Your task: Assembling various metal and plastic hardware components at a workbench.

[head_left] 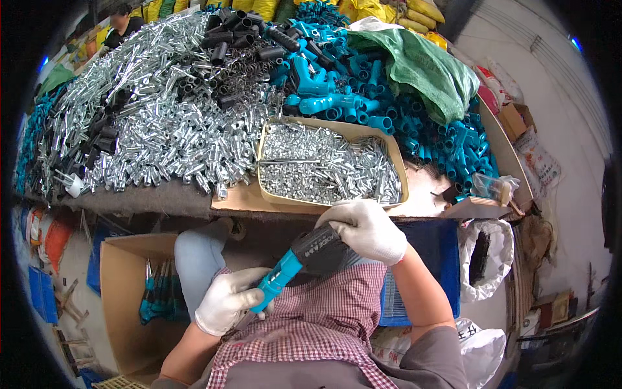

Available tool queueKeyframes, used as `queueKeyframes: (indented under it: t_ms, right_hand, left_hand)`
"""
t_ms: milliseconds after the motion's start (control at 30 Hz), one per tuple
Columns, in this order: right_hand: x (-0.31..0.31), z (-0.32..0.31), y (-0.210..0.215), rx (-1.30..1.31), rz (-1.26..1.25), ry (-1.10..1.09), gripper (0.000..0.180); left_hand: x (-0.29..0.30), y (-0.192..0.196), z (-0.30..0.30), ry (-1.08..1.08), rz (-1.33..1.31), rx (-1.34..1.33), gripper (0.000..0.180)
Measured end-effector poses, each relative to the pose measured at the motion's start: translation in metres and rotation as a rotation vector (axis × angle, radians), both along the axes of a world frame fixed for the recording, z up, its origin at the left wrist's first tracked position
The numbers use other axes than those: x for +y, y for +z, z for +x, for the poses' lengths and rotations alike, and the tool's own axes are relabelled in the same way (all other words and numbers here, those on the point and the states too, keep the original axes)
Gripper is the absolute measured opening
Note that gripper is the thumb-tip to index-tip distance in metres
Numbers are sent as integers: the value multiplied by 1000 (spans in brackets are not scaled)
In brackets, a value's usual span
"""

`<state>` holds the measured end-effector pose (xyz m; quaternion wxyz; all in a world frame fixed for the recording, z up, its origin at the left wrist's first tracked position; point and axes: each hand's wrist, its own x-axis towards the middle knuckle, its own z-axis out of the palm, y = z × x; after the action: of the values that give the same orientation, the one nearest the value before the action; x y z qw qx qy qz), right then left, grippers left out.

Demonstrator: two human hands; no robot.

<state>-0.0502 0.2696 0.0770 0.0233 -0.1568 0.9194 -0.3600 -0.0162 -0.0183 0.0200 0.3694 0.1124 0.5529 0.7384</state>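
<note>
As the gloved left hand [228,302] curls its fingers around the teal end of a tool [280,275] above the checked apron [324,301], the right hand [368,231] grasps its black end; a tray [404,188] stands beyond.

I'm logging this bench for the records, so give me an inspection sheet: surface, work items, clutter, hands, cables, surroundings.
Surface: grey-brown workbench, heaped; cream rectangular tray of small silver metal pieces near its front edge.
Job's things: teal-and-black plastic tubular piece, held in both hands.
Clutter: piled silver metal tubes, glossy teal plastic housings, crumpled green sack.
Hands: white-gloved left hand grips the teal end; white-gloved right hand, the black end.
Cables: nothing clearly seen.
Surroundings: open brown cardboard box at left, open white sack at right, co-worker at far left.
</note>
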Motion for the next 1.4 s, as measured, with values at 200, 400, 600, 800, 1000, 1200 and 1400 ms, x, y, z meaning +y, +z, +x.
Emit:
queueKeyframes:
  t_ms: [200, 400, 600, 800, 1000, 1200, 1400]
  right_hand:
    - [-7, 8, -17, -236, -436, -13, 28]
    - [-74, 44, -73, -471, -1576, -61, 87]
    - [-43, 40, -62, -142, -1326, -293, 62]
    - [-18, 43, -41, -26, -555, -155, 45]
    - [-39, 40, -56, 99, -603, -82, 50]
    - [-57, 56, -73, 89, -526, 5, 60]
    - [-69, 61, -47, 338, 25, -58, 37]
  left_hand:
    - [-5, -5, 6, -82, -49, -28, 64]
    - [6, -8, 15, 63, 75, -121, 68]
    - [11, -2, 14, 126, 92, -114, 64]
    - [12, 1, 11, 62, -60, -14, 62]
    - [21, -4, 16, 36, 17, -94, 65]
    - [26, 1, 11, 68, -66, 9, 80]
    - [44, -32, 18, 220, -272, 519, 108]
